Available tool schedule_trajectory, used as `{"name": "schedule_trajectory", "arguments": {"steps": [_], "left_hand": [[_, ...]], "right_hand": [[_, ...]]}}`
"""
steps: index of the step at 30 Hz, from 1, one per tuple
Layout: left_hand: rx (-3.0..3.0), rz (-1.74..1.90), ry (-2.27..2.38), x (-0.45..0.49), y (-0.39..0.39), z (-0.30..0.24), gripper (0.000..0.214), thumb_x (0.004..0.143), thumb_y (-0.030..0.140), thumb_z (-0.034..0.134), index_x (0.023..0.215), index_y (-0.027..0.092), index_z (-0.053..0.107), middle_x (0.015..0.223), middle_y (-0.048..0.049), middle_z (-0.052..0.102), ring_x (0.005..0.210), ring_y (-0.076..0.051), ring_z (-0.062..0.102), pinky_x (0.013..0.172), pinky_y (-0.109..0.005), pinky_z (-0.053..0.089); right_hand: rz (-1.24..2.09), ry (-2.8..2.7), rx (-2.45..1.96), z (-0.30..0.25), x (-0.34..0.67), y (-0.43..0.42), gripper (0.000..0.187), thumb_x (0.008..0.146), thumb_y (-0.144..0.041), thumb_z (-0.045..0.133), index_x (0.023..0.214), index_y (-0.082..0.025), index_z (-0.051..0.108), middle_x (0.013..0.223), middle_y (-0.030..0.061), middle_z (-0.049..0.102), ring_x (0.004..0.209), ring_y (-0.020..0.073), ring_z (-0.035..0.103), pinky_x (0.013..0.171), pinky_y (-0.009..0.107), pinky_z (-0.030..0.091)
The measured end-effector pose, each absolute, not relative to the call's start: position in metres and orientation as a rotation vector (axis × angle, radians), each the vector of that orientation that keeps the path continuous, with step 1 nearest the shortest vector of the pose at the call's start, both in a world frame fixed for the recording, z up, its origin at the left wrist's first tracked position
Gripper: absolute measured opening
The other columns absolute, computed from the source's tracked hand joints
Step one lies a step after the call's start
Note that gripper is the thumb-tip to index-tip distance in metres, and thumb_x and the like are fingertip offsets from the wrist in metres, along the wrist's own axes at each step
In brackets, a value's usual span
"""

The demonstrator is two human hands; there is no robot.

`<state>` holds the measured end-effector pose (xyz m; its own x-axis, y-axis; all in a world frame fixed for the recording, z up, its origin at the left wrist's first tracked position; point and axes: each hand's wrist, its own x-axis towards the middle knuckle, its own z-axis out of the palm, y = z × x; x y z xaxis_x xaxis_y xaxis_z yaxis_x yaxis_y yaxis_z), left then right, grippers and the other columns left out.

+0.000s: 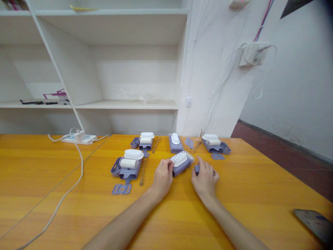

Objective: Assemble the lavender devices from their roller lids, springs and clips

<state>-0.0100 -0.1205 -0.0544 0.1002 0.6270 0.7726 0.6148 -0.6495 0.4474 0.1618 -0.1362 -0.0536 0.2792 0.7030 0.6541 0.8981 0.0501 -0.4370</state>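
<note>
My left hand (163,176) grips the near end of a purple-and-white plastic gadget (181,161) lying on the orange table (78,208). My right hand (205,178) rests just right of it, fingers curled over a small purple part (197,169) that is mostly hidden. Three similar gadgets, with white rollers on purple bodies, stand around: one at the left (128,165), one behind it (145,140), one at the right (214,143). A further purple body with a white top (175,142) lies beyond my hands.
Metal springs (143,171) and flat purple pieces (121,189) lie among the gadgets. A white power strip (79,138) with a cable (78,163) sits at the back left. A phone (314,224) lies at the table's right edge. White shelves (125,103) stand behind.
</note>
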Motion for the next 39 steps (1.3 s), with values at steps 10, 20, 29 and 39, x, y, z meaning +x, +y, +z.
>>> {"name": "schedule_trajectory", "arguments": {"steps": [10, 20, 29, 39], "left_hand": [[2.323, 1.847, 1.005, -0.009, -0.122, -0.056, 0.016, 0.088, 0.014, 0.040, 0.102, 0.021, 0.039, 0.092, -0.0055, 0.054, 0.087, -0.015, 0.055, 0.074, -0.033, 0.048], [2.425, 1.793, 0.720, -0.008, -0.126, -0.055, 0.023, 0.087, 0.008, 0.037, 0.106, 0.022, 0.035, 0.104, -0.0080, 0.054, 0.095, -0.015, 0.054, 0.079, -0.035, 0.048], [2.383, 1.611, 0.883, -0.012, -0.137, -0.040, 0.038, 0.083, 0.020, 0.042, 0.120, 0.016, 0.032, 0.117, -0.0166, 0.044, 0.109, -0.024, 0.047, 0.089, -0.046, 0.042], [2.628, 1.098, 0.814, -0.008, -0.147, -0.026, 0.057, 0.073, 0.028, 0.053, 0.126, 0.017, 0.034, 0.108, -0.0118, 0.055, 0.098, -0.024, 0.053, 0.088, -0.040, 0.042]], "right_hand": [[-0.018, -1.652, -1.083, -0.038, 0.135, -0.160, 0.049, 0.084, -0.027, 0.052, 0.132, -0.025, 0.039, 0.099, 0.0078, 0.051, 0.093, 0.0211, 0.054, 0.082, 0.035, 0.046], [0.102, -1.777, -0.999, -0.035, 0.123, -0.173, 0.057, 0.083, -0.018, 0.050, 0.136, -0.026, 0.034, 0.129, 0.0079, 0.047, 0.120, 0.0231, 0.045, 0.100, 0.040, 0.039], [0.124, -1.553, -1.127, -0.034, 0.121, -0.170, 0.068, 0.081, -0.025, 0.055, 0.141, -0.022, 0.024, 0.144, 0.0092, 0.028, 0.132, 0.0258, 0.027, 0.106, 0.048, 0.028], [0.477, -1.155, -1.144, -0.034, 0.128, -0.158, 0.061, 0.081, -0.037, 0.053, 0.136, -0.017, 0.036, 0.134, 0.0140, 0.045, 0.109, 0.0235, 0.055, 0.090, 0.035, 0.046]]}}
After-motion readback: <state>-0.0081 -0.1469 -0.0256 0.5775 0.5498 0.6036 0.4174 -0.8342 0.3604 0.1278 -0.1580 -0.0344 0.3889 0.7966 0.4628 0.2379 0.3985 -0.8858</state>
